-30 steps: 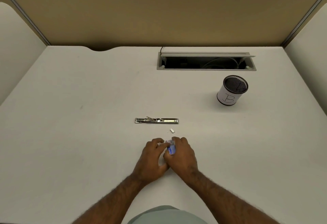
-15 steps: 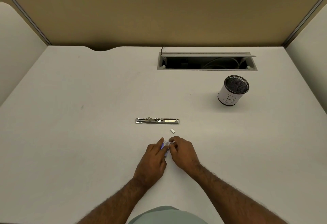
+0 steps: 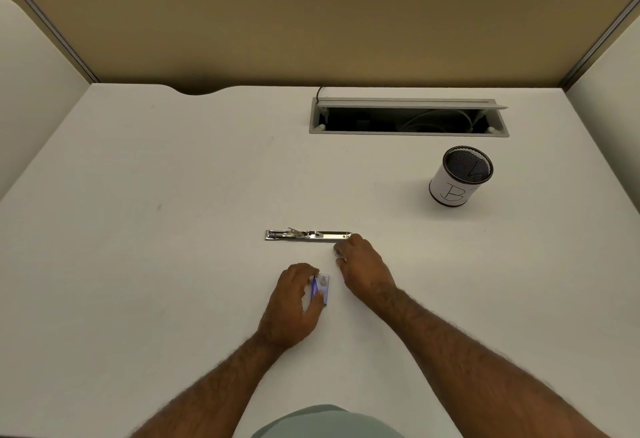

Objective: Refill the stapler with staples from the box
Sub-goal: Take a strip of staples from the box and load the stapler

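Observation:
The metal stapler (image 3: 308, 235) lies opened out flat at the middle of the white desk. My left hand (image 3: 294, 302) rests on the desk nearer to me, with its fingers around a small blue staple box (image 3: 322, 286). My right hand (image 3: 363, 266) is just below the stapler's right end. Its thumb and fingertips pinch a small pale staple strip (image 3: 340, 256) that lies on the desk, mostly hidden by the fingers.
A mesh pen cup (image 3: 459, 178) marked "B" stands at the right. Behind it, an open cable hatch (image 3: 408, 119) is sunk into the desk. Partition walls enclose the desk at the back and on both sides.
My right hand has left the staple box and moved up and to the right onto the small staple strip by the stapler. My left hand now holds the box alone.

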`<move>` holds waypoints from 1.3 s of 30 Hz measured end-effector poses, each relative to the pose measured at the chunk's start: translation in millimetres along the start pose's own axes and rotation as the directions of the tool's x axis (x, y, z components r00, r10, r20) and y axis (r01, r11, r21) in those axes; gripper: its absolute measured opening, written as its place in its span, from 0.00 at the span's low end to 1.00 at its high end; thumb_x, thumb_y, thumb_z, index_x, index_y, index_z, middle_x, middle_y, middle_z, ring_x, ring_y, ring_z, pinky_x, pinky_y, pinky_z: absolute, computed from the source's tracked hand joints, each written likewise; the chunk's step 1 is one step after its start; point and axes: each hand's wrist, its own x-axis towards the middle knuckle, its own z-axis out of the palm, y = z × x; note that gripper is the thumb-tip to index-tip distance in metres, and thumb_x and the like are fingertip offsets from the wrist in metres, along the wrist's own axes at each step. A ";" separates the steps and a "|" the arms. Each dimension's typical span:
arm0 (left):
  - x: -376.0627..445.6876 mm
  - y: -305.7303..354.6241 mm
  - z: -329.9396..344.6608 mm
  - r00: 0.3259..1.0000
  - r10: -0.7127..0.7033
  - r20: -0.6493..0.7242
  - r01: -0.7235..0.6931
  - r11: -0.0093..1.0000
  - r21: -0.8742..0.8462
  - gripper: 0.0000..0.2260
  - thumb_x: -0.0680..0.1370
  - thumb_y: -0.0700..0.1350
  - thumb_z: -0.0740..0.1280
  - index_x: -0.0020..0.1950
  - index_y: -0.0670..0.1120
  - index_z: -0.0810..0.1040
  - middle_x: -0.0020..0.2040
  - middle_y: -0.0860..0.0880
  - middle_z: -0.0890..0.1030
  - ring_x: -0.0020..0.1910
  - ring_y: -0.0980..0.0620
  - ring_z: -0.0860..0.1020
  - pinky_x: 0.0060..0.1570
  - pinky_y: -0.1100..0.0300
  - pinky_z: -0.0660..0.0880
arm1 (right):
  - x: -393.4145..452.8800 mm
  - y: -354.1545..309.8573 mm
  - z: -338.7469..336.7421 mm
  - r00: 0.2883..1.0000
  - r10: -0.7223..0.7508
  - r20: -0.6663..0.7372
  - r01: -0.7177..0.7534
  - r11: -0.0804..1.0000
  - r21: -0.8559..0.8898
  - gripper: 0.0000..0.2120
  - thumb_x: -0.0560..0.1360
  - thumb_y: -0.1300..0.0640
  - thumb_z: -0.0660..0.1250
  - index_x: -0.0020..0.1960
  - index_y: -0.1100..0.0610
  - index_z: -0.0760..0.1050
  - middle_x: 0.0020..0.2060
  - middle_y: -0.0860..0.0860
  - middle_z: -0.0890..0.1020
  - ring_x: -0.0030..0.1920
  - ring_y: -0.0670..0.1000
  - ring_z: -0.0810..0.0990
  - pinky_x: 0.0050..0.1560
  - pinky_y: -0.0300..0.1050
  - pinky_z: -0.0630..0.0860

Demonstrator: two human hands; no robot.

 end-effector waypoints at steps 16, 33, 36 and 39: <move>82.2 29.3 3.3 0.972 -0.172 0.160 0.119 0.948 0.294 0.09 0.76 0.45 0.65 0.43 0.45 0.84 0.40 0.49 0.84 0.37 0.53 0.79 0.45 0.56 0.79 | -0.3 9.7 -6.5 0.984 0.174 -0.041 -0.167 0.975 0.147 0.09 0.76 0.59 0.63 0.56 0.57 0.74 0.49 0.54 0.78 0.45 0.51 0.76 0.44 0.45 0.75; 93.1 28.0 -0.3 0.970 -0.128 0.207 0.045 0.930 0.364 0.10 0.80 0.41 0.56 0.53 0.38 0.74 0.52 0.40 0.78 0.52 0.41 0.76 0.49 0.52 0.71 | -3.3 14.0 -16.9 0.942 0.327 -0.075 -0.266 0.865 0.425 0.07 0.73 0.62 0.66 0.50 0.58 0.78 0.42 0.50 0.81 0.41 0.49 0.78 0.46 0.43 0.76; 90.3 19.4 -10.7 0.970 -0.144 0.195 0.092 0.964 0.251 0.07 0.80 0.41 0.57 0.47 0.42 0.73 0.44 0.44 0.77 0.45 0.43 0.75 0.42 0.55 0.68 | -3.9 16.2 -17.3 0.936 0.341 -0.081 -0.269 0.847 0.457 0.06 0.73 0.62 0.66 0.49 0.56 0.78 0.38 0.46 0.79 0.38 0.47 0.76 0.44 0.42 0.76; 88.0 15.6 -13.1 0.974 -0.072 0.213 0.031 0.982 0.188 0.05 0.78 0.38 0.61 0.48 0.43 0.76 0.46 0.46 0.79 0.46 0.46 0.75 0.47 0.55 0.71 | -3.6 16.2 -16.6 0.933 0.349 -0.085 -0.274 0.845 0.460 0.07 0.73 0.61 0.67 0.50 0.55 0.78 0.37 0.45 0.78 0.38 0.46 0.76 0.44 0.41 0.76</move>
